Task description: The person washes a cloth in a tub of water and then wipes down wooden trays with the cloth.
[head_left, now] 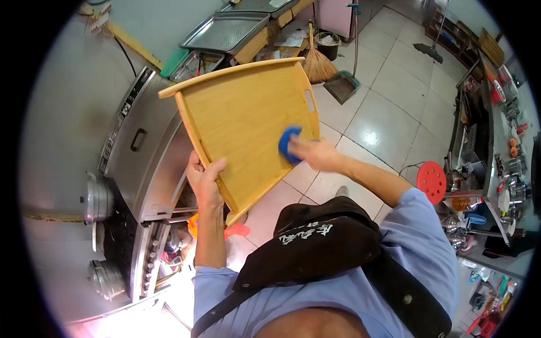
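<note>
A yellow wooden serving tray (242, 112) with raised edges and a cut-out handle is held up, tilted, in front of my body. My left hand (205, 176) grips its near left side, the thumb lying over the rim onto the inner face. In my right hand (313, 153) is a blue cloth or sponge (288, 144), pressed against the tray's face close to its right side. That hand is blurred by motion, and the blue thing's exact kind is hard to make out.
To the left stand a steel appliance (149, 146) and a stove with pots (100, 197). Metal trays (225, 32) rest on a shelf behind. A straw broom (319, 63) and a dustpan (342, 85) are on the tiled floor. A red stool (431, 182) stands right, beside a cluttered counter.
</note>
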